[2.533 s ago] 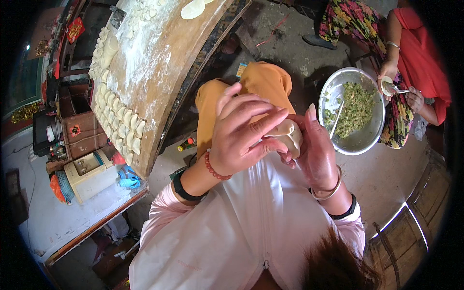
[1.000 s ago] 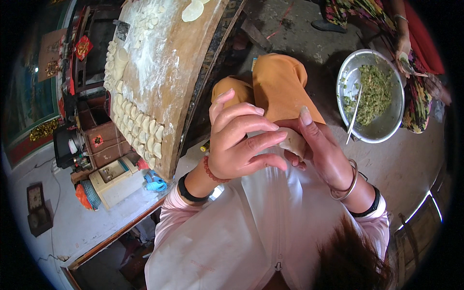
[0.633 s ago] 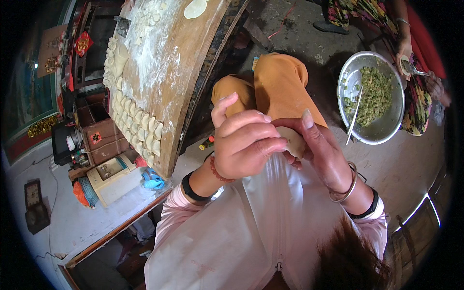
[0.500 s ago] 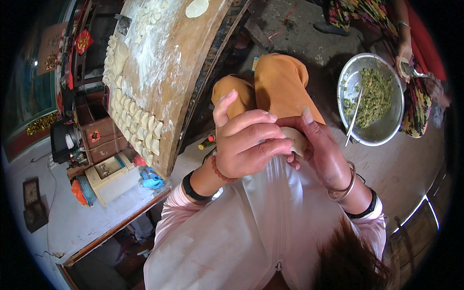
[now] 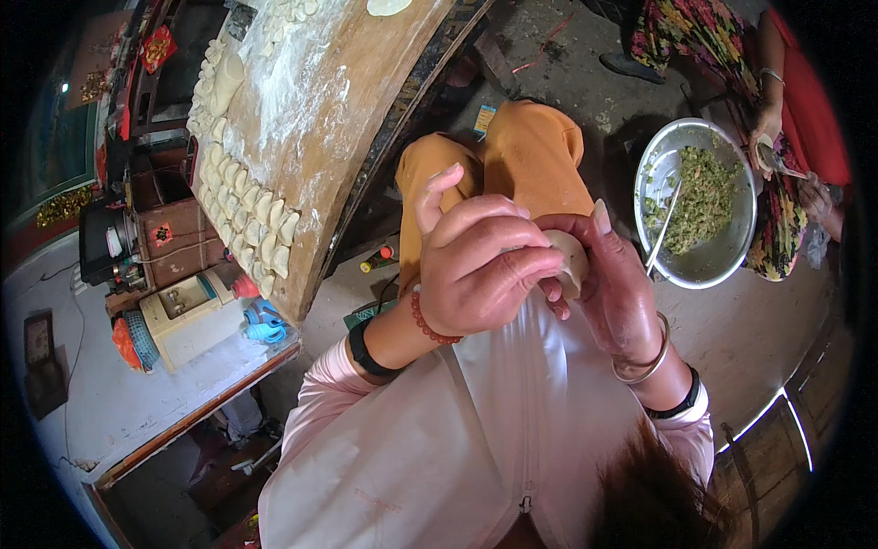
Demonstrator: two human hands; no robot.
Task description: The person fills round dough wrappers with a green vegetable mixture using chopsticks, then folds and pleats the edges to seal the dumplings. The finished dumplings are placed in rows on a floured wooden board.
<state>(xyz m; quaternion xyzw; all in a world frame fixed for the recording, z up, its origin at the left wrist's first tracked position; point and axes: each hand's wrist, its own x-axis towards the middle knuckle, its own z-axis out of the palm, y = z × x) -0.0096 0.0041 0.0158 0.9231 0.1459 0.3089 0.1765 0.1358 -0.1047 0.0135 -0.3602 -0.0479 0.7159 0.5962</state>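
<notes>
A pale dumpling (image 5: 571, 263) is held between my two hands, above my lap. My left hand (image 5: 480, 261) pinches its near-left edge with thumb and fingertips, the little finger raised. Around its right side curl the fingers of my right hand (image 5: 611, 291), with the thumb sticking up. Part of the dumpling is hidden behind my fingers. To the left, rows of folded dumplings (image 5: 247, 216) line the edge of a floured wooden board (image 5: 343, 119). A metal basin (image 5: 700, 276) on the right contains green chopped filling (image 5: 704, 201) and a light utensil (image 5: 665, 229).
At the far right, another person's hand (image 5: 766, 128) holds a wrapper beside the basin. A dough roll (image 5: 228, 84) and a flat wrapper (image 5: 389, 5) lie on the board. A cream-coloured appliance (image 5: 187, 316) and blue object (image 5: 263, 322) stand on the white surface at left.
My hands stay closed on the dumpling and shift only slightly. The view has moved a little, and the co-worker's hands have shifted beside the basin.
</notes>
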